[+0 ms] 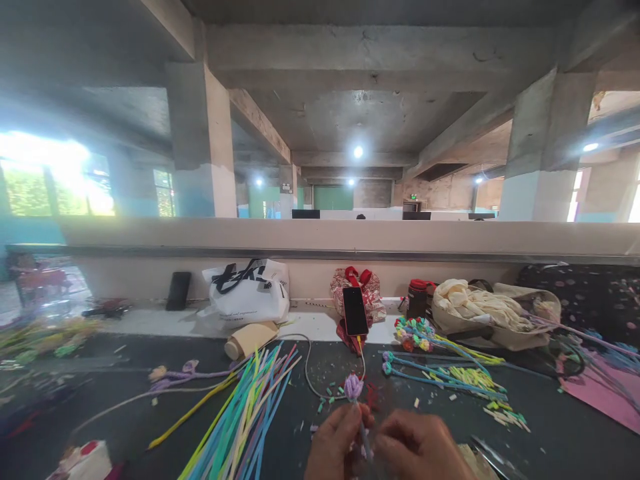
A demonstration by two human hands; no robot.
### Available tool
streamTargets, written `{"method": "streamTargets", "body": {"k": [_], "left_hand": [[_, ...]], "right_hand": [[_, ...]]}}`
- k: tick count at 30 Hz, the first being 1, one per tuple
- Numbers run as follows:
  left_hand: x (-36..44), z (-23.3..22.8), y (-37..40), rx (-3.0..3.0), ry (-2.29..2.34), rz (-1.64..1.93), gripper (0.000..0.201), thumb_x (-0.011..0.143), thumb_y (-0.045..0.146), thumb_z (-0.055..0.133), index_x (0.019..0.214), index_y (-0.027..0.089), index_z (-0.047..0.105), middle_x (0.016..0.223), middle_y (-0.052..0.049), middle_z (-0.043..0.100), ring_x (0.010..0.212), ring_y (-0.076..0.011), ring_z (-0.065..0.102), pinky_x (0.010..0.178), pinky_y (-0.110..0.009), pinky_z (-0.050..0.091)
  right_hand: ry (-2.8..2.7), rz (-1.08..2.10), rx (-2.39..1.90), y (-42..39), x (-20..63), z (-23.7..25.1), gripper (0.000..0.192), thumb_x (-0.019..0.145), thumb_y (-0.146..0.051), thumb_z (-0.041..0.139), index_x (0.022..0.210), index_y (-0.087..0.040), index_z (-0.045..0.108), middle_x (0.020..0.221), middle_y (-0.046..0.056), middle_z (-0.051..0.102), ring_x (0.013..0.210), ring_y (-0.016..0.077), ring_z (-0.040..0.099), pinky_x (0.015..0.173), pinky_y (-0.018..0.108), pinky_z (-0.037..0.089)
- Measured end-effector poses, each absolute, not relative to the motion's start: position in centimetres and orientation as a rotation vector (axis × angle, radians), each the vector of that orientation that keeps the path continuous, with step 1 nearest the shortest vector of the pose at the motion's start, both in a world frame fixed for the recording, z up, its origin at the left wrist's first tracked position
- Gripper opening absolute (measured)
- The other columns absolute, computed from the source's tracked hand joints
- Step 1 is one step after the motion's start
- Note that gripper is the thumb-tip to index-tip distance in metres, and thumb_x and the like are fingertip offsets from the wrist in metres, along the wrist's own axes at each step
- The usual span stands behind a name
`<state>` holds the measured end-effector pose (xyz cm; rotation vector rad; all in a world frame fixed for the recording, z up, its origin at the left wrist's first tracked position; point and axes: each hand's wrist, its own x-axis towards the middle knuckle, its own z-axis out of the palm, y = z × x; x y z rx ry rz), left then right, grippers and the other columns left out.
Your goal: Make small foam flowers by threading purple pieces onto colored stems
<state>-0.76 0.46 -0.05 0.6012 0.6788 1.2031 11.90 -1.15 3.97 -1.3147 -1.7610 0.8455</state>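
A purple pipe-cleaner flower (353, 386) stands upright on its thin stem, above the dark table

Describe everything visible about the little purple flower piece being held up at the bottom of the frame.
The purple flower piece is a small fuzzy lilac head, seemingly coiled pipe cleaner, on a thin stem of the same colour. It stands nearly upright above the dark table. The left hand pinches the stem below the head; the right hand closes beside it lower down, where the stem's end is hidden. The head touches nothing else. Behind it lies a grey cable.
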Motion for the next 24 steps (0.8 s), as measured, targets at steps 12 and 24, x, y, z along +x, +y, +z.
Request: {"method": "streamTargets", "body": {"k": [12,24], "left_hand": [[0.2,3.5,-1.2,0.737,0.650,1.046,0.039,0.046,0.050,0.067,0.053,0.011,0.059,0.039,0.001,0.048,0.039,-0.0063,0.038,0.042,-0.018,0.027],[0.4,1.9,-0.5,0.771,0.705,0.996,0.038,0.043,0.046,0.070,0.051,0.012,0.058,0.036,0.003,0.047,0.035,-0.0042,0.035,0.038,-0.017,0.018]], "right_hand": [[-1.481,0.995,-1.008,-0.8,11.8,5.1,0.033,0.058,-0.025,0.060,0.090,-0.017,0.054,0.071,0.001,0.059,0.054,0.0114,0.050,0.050,0.021,0.038],[-1.505,0.871,-1.130,-0.9,11.4,5.6,0.033,0.056,-0.016,0.050,0.089,-0.015,0.054,0.072,0.001,0.059,0.056,0.0114,0.049,0.050,0.022,0.037]]}}
